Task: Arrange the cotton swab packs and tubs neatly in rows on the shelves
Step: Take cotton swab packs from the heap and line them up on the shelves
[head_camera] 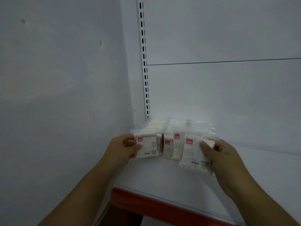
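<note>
Both hands clench swab packs on the shelf (162, 175), left hand (121, 148) at nine o'clock gripping the end pack (147, 146), right hand (223, 158) at three o'clock gripping the loose pack (193, 152), which next likely needs pressing upright into the row.

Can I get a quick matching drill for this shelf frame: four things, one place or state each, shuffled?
Things:
1. left hand
2. right hand
3. slotted upright
4. red strip

Places or states:
A. along the shelf's front edge
B. grips the leftmost pack
C. vertical, at the back panel's left edge
D. grips the rightmost, tilted pack

Pairs: 1-B, 2-D, 3-C, 4-A
</note>
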Tool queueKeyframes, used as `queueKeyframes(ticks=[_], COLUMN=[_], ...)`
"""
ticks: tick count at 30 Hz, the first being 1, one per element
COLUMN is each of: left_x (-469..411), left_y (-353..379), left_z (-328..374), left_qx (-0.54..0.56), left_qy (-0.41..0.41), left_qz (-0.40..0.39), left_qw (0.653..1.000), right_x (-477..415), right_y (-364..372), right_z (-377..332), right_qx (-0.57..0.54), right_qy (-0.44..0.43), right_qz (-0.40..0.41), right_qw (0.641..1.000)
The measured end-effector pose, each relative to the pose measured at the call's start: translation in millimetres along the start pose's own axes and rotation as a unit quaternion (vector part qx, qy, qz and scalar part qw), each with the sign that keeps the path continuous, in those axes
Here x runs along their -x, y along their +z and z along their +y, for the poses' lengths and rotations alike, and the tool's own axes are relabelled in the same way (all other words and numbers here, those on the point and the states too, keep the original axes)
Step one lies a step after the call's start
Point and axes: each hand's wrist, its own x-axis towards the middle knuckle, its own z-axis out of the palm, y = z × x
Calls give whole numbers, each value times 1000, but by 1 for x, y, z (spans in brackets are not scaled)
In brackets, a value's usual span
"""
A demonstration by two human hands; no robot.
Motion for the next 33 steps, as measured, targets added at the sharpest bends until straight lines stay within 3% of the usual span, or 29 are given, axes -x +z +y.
queueKeyframes(ticks=[6,15,17,19,21,24,26,28,30,33], left_x=[-21,-22,-19,-14,-9,-9,-15,-27,-31,-30], left_y=[7,7,6,1,1,21,39,51,54,54], left_z=[-30,-35,-36,-33,-18,11,23,19,11,10], left_qx=[1,-36,-36,-67,-127,-262,-400,-501,-516,-503], left_qy=[13,75,84,124,237,361,358,338,358,344], left_qz=[-23,-42,-18,62,96,-17,-118,-151,-144,-156], left_qw=[1000,996,996,988,958,895,835,782,765,777], right_x=[-8,-3,-4,-2,1,2,0,-4,-7,-14], right_y=[20,30,29,28,27,18,4,-18,-36,-37], right_z=[26,29,29,27,25,19,9,-5,-15,-7], right_qx=[60,26,25,20,55,187,200,130,125,289], right_qy=[32,59,63,60,33,-30,-59,-88,-108,-110], right_qz=[-27,-22,-20,-26,-26,-18,-2,53,71,38], right_qw=[997,998,998,998,998,982,978,986,984,950])
